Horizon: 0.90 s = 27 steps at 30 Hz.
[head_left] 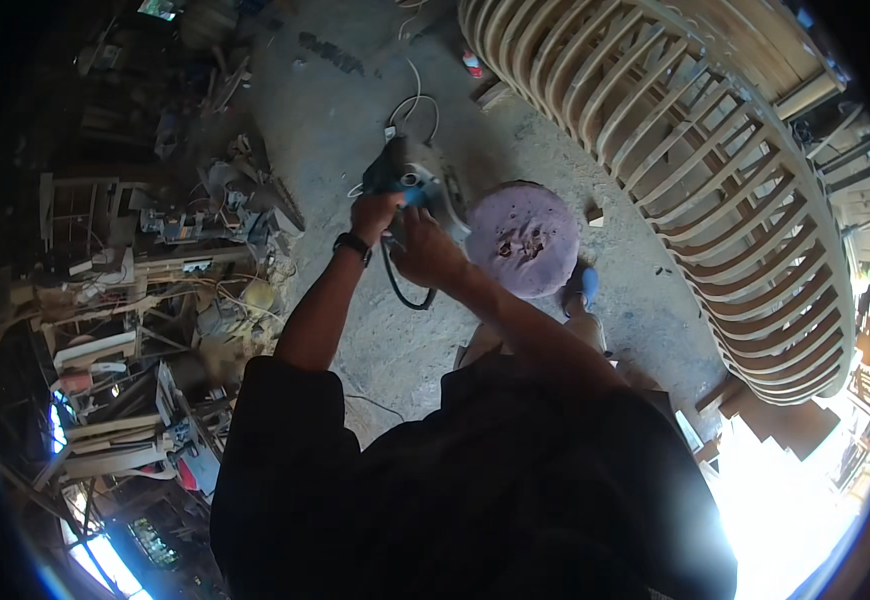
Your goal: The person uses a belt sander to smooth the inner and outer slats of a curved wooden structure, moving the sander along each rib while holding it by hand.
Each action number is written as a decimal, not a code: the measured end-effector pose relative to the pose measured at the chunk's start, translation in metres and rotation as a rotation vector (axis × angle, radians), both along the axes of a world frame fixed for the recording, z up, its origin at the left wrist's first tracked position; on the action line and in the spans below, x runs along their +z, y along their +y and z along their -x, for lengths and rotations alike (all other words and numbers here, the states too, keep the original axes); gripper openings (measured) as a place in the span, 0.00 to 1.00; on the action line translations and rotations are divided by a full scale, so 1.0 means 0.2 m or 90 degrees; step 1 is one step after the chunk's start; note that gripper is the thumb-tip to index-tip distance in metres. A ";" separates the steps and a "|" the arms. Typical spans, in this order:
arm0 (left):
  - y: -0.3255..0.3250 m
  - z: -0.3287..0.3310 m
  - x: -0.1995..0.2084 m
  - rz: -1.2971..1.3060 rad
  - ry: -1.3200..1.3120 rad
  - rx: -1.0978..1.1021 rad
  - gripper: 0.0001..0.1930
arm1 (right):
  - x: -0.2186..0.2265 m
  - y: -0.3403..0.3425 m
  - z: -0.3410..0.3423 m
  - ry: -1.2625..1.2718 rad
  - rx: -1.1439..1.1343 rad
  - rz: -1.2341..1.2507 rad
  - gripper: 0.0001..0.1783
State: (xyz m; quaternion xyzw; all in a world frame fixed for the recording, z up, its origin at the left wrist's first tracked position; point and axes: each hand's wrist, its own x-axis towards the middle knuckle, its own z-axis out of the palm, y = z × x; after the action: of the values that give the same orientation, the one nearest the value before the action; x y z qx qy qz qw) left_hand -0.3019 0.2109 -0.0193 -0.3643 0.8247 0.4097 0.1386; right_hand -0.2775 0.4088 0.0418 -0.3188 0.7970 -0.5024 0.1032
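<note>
In front of me a teal circular saw with a grey metal guard is held off to the left of a round stool with a worn, purplish seat. My left hand, with a dark watch on its wrist, is closed on the near side of the saw's body. Beside it, my right hand grips the saw close to the guard, its fingertips partly hidden. A black cord loops down below my hands. The saw's blade cannot be made out clearly.
A large curved wooden frame of many ribs fills the right side. Along the left lie heaped wood scraps and tools. A white cable runs over the concrete floor. A red bottle stands near the frame.
</note>
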 end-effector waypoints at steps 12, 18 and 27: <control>0.79 0.28 -0.12 0.174 0.049 -0.536 0.13 | -0.18 0.44 0.24 -0.467 -0.294 -0.174 0.34; 0.89 0.23 -0.16 -0.164 -0.076 -0.203 0.30 | -0.21 0.66 0.23 -0.447 -0.232 -0.228 0.32; 0.80 -0.40 -0.26 -0.402 -0.035 0.382 0.12 | -0.32 1.04 0.12 -0.441 -0.313 -0.210 0.34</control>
State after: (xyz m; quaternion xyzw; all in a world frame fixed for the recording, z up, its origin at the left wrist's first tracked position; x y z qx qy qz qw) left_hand -0.2220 0.3718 -0.0723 -0.5383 0.5125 0.6543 0.1400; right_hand -0.3012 0.6173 -0.0227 0.0873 0.8370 -0.4554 0.2905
